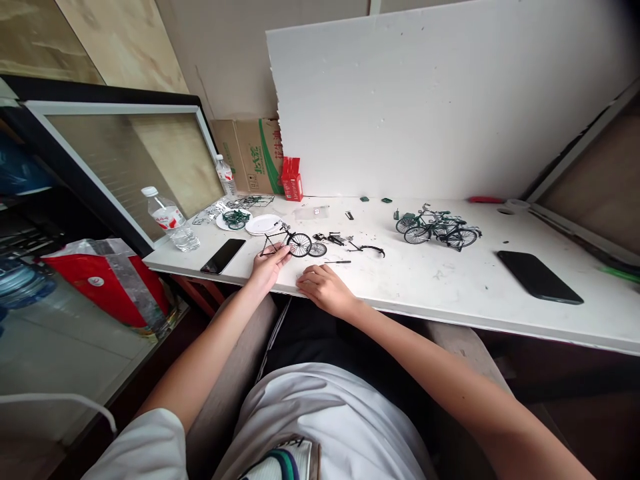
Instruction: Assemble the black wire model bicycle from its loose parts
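Note:
My left hand (pixel 270 267) is closed on a black model bicycle (pixel 277 239) made up of a frame, handlebar and front wheel, held just above the white table. A loose spoked wheel (pixel 317 249) lies beside it. My right hand (pixel 324 288) rests by the table's front edge, fingers curled inward; anything inside them is hidden. Beyond it lie a thin black rod (pixel 338 262), several small black parts (pixel 333 238) and a curved black mudguard-like piece (pixel 373 249). Finished-looking model bicycles (pixel 440 231), green and black, stand together on the right.
Two phones lie on the table (pixel 400 280), one left (pixel 223 256) and one right (pixel 540 277). White plates (pixel 264 224), green parts (pixel 236 219), water bottles (pixel 173 220), a red box (pixel 292 179) and a cardboard carton (pixel 250 153) stand left. A white board (pixel 400 100) rises behind.

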`<state>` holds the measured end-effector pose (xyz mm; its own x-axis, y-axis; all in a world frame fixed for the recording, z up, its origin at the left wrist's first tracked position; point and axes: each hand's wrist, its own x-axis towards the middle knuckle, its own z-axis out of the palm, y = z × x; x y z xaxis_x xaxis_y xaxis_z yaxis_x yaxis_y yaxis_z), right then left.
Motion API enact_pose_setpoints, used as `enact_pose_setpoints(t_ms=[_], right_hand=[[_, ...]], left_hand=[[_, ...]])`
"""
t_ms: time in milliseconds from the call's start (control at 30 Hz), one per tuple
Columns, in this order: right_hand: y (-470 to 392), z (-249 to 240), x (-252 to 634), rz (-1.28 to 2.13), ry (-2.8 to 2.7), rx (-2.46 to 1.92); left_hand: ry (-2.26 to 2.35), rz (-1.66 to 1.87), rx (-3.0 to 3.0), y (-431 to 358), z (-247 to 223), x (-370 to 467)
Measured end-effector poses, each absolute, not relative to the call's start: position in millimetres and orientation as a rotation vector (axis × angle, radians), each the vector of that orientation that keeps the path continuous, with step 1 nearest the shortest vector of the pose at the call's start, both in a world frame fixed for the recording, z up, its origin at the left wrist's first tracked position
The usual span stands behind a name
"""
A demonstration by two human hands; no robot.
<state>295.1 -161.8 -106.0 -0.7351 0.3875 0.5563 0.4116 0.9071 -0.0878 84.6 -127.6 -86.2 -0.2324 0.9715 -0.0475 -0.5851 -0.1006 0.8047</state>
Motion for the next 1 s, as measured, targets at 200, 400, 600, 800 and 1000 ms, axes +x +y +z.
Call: enact_pose_setpoints(t_ms=[200,400,600,800,1000], right_hand=[[-166.0,-95.1,301.3,0.109,-2.414,-0.579],[-151.6,-81.5,310.9,0.629,-1.832,-0.779],[-133.8,-89.7,314.2,1.047,-1.532,-0.847],[-130.0,-89.1,316.9,0.845,-1.548,-0.927],[-121.3,-94.6,319.5,0.902,-1.567,-0.886]], left_hand=[[0.898,1.644,0.684,-126.0,-88.8,89.2],[0.972,1.61,0.758,-132.5,-84.9,111.9],[1.003,1.563,0.788,-138.8,-81.4,119.1],[0.984,1.564,0.847,-137.2,-87.7,115.1],[0.946,1.508,0.908,-137.1,-90.4,109.9]])
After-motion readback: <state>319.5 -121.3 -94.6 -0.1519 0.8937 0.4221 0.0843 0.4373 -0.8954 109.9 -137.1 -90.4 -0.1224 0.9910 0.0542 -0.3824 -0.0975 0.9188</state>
